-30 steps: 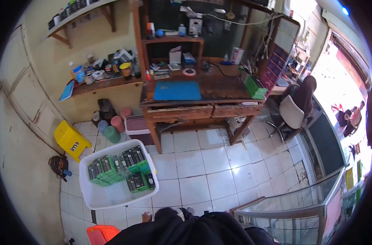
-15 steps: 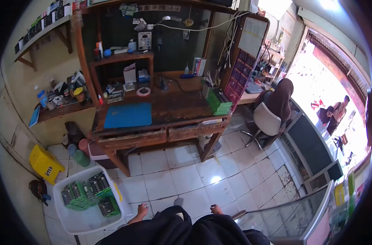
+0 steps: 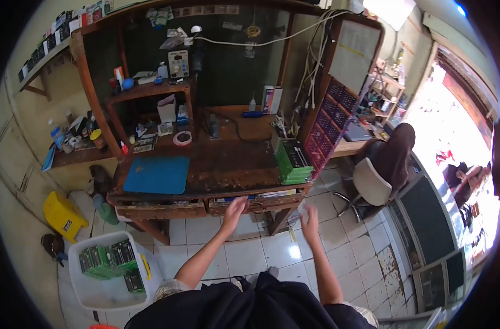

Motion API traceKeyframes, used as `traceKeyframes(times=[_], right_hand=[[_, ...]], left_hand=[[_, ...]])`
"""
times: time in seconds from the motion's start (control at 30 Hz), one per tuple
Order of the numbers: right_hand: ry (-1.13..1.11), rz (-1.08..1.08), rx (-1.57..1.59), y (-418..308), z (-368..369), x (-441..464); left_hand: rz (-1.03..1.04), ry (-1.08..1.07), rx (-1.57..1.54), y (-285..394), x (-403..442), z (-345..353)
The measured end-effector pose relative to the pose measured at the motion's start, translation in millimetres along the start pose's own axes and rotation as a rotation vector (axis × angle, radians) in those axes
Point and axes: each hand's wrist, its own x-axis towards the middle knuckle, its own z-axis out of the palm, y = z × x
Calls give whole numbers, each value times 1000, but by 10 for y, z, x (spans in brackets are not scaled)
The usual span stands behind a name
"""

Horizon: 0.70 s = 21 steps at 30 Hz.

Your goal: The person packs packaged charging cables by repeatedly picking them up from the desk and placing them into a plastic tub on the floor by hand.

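My left hand [image 3: 237, 208] is raised in front of the wooden desk's drawer [image 3: 261, 204], its fingers stretched and nothing in it. My right hand [image 3: 310, 217] hovers by the desk's right front corner, fingers extended and somewhat blurred, holding nothing I can see. Beyond it, a stack of green and black boxes [image 3: 295, 167] stands at the right end of the wooden desk [image 3: 228, 170]. A blue mat [image 3: 157, 175] lies at the desk's left side, with a roll of tape [image 3: 182, 138] behind it.
A white tub [image 3: 77, 285] with several green boxes [image 3: 104, 260] sits on the floor at left, near a yellow folded sign [image 3: 63, 216]. At right, a person [image 3: 395, 151] sits on a white chair [image 3: 372, 181]. Glass cases [image 3: 431, 219] line the right side.
Both hands have risen from low beside my body and reached forward to the desk front. My view has moved closer to the desk, and the tub now appears lower and further left.
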Motion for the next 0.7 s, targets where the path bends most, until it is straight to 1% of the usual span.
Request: traceKeyframes(times=[0.07,0.13,0.17,0.2,0.27,0.33,0.37,0.4,0.47,0.5,0.57,0.6,0.67,0.7], right_hand=[[30,-138,48,-77,-54,630],[21,-96,108,-82,-62,1113],[12,-107,120,-19,-49,1361],[-21,-134,66,75,1,1551],[-60,-161,19,342,144,1786],[-127,-186,-41,576,319,1994],[-162,-188,-65,665,379,2034],[-180,-188,-56,705,414,2059],[-207,-127,8,783,475,2097],[-217,-128,15,787,484,2110],[-263,0,114,775,492,2122],[-268,2,120,778,495,2105],[-217,-51,174,778,486,2064],[-226,-50,178,751,470,2038]], left_hand=[[73,13,-5,116,381,267],[107,51,-33,152,735,554],[127,75,35,123,915,658],[138,96,108,65,1072,748],[175,122,134,-73,1413,964],[190,269,310,-200,1710,1143],[136,298,449,-235,1800,1199],[124,314,453,-255,1866,1261],[65,385,627,-304,1960,1378],[58,394,630,-320,1980,1414],[16,303,489,-329,2020,1472],[11,307,494,-420,2036,1473],[115,416,686,-654,2058,1451],[108,423,688,-634,2025,1477]])
